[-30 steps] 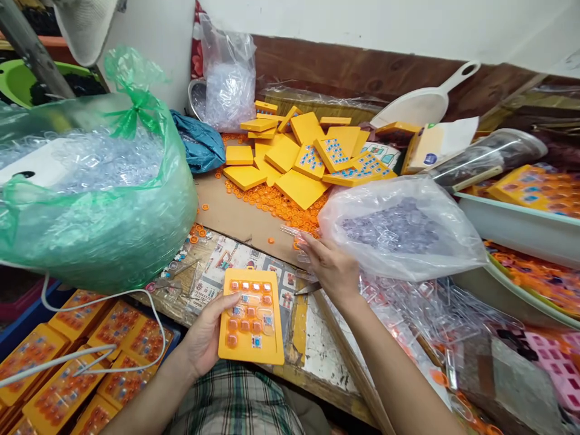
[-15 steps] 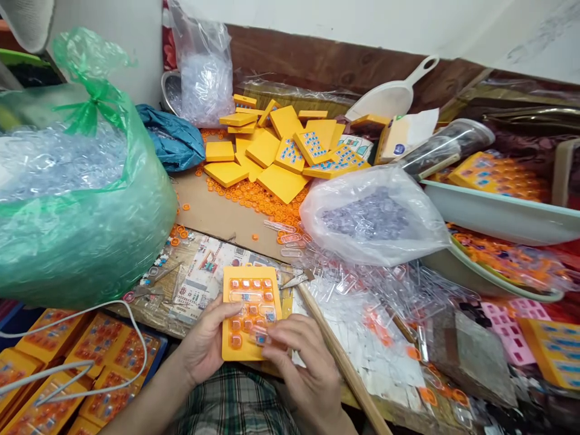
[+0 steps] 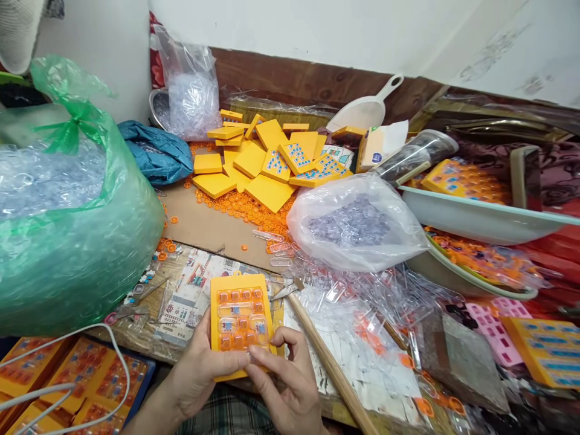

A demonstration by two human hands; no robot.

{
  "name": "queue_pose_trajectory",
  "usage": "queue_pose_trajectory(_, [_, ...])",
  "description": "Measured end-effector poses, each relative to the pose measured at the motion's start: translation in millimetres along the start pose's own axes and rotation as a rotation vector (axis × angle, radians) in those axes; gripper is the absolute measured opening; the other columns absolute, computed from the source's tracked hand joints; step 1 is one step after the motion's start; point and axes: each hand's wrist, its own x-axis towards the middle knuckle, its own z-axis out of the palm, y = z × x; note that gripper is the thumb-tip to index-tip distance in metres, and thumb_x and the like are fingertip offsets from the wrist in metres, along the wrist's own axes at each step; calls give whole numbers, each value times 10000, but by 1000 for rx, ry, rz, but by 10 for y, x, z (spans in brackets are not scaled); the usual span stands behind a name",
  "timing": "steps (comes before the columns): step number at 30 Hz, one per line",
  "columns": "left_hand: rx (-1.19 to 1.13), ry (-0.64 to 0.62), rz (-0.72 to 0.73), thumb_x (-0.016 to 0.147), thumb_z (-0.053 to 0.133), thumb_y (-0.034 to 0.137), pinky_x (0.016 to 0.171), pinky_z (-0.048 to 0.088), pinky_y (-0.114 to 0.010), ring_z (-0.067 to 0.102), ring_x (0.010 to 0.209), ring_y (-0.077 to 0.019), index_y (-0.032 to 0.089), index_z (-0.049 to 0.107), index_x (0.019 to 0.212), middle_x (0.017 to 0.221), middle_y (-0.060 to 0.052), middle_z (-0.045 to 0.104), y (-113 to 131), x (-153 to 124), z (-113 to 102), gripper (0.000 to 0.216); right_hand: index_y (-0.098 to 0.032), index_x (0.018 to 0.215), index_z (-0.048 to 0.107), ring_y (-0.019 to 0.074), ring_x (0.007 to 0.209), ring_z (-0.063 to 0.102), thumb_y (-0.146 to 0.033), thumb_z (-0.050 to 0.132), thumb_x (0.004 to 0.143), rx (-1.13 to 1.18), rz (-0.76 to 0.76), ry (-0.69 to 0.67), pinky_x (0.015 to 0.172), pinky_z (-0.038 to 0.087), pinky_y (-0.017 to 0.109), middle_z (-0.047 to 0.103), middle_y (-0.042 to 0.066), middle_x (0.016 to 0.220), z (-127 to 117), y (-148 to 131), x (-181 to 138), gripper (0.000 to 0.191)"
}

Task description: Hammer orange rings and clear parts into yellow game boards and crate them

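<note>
My left hand (image 3: 206, 365) grips a yellow plastic tray (image 3: 240, 314) by its lower left edge, thumb on its front. The tray stands tilted toward me, with rows of orange buttons and a few clear covers on them. My right hand (image 3: 283, 377) is closed in a pinch at the tray's lower right corner, fingers pressed on its bottom row; whether they hold a small clear piece is hidden. Both hands hover just above the front edge of the wooden bench (image 3: 312, 362).
A big green bag of clear plastic parts (image 3: 67, 211) fills the left. A clear bag of small pieces (image 3: 356, 226) lies mid-right among loose clear covers (image 3: 385, 290). A pile of yellow trays (image 3: 263, 160) and orange buttons (image 3: 240, 205) lies behind. Finished trays (image 3: 81, 374) fill a crate lower left.
My right hand came back from the clear bag to the tray and now pinches at its bottom row. The tray has been drawn slightly closer and lower.
</note>
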Motion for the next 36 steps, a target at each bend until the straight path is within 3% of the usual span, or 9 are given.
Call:
queue_pose_trajectory(4, [12, 66, -7, 574, 817, 145, 864, 518, -406, 659, 969, -318, 145, 524, 1131, 1091, -168, 684, -23, 3, 43, 629, -365, 1173, 632, 220, 1062, 500, -232, 604, 851, 148, 152, 18, 888, 491, 395, 415, 62, 1111, 6, 2, -102, 350])
queue_pose_trajectory(9, [132, 127, 34, 535, 846, 153, 836, 541, -383, 672, 942, -304, 146, 517, 1105, 1075, -159, 691, 7, -8, 96, 658, -352, 1366, 433, 263, 1210, 519, -394, 690, 789, 665, 733, 78, 942, 484, 425, 478, 80, 1360, 2, -109, -4, 633])
queue_pose_trajectory(12, [276, 187, 70, 512, 859, 145, 810, 551, -335, 683, 904, -272, 159, 515, 1067, 1045, -137, 700, -4, -7, 87, 654, -261, 1312, 498, 261, 1218, 530, -342, 742, 745, 822, 878, -5, 1011, 433, 434, 558, 97, 1330, 6, -168, 89, 622])
queue_pose_trajectory(21, [232, 231, 171, 507, 841, 132, 785, 553, -335, 686, 857, -262, 158, 507, 1082, 1008, -120, 701, -133, 50, -15, 666, -219, 1240, 547, 261, 1136, 598, -359, 743, 733, 729, 863, 75, 987, 462, 428, 633, 99, 1237, 150, -113, 56, 562])
queue_pose_trajectory(24, [169, 160, 136, 512, 844, 160, 816, 544, -376, 678, 908, -288, 146, 486, 1155, 1072, -160, 684, -6, 78, -72, 737, -219, 1272, 520, 245, 1007, 658, -428, 714, 748, 707, 873, 7, 839, 552, 386, 644, 103, 1200, 264, -30, 56, 597])
queue_pose_trajectory(27, [241, 136, 111, 531, 849, 201, 819, 545, -389, 669, 950, -303, 148, 457, 1231, 1133, -176, 660, 242, 82, -266, 803, -229, 1367, 409, 179, 726, 689, -497, 608, 812, 643, 857, -179, 581, 569, 303, 649, 105, 1157, 459, 7, 120, 647])
queue_pose_trajectory(30, [422, 251, 188, 605, 816, 301, 881, 522, -421, 623, 1064, -314, 168, 411, 1316, 1248, -174, 597, 469, 80, -594, 829, -231, 1412, 348, 136, 508, 618, -489, 501, 874, 386, 706, -333, 466, 504, 269, 696, 68, 969, 701, -16, 265, 616])
queue_pose_trajectory(33, [764, 495, 405, 669, 753, 382, 1033, 405, -468, 502, 1229, -329, 171, 491, 1283, 1355, -162, 510, 566, 83, -848, 699, -196, 1410, 384, 204, 603, 637, -449, 556, 844, 176, 581, -328, 555, 492, 310, 694, 55, 811, 901, -52, 436, 643])
queue_pose_trajectory(36, [1055, 644, 704, 685, 730, 372, 1147, 240, -419, 397, 1318, -316, 205, 617, 1169, 1406, -112, 466, 565, 104, -789, 524, -171, 1386, 442, 250, 660, 635, -432, 584, 823, 81, 512, -314, 609, 467, 335, 674, 54, 723, 988, -68, 518, 636])
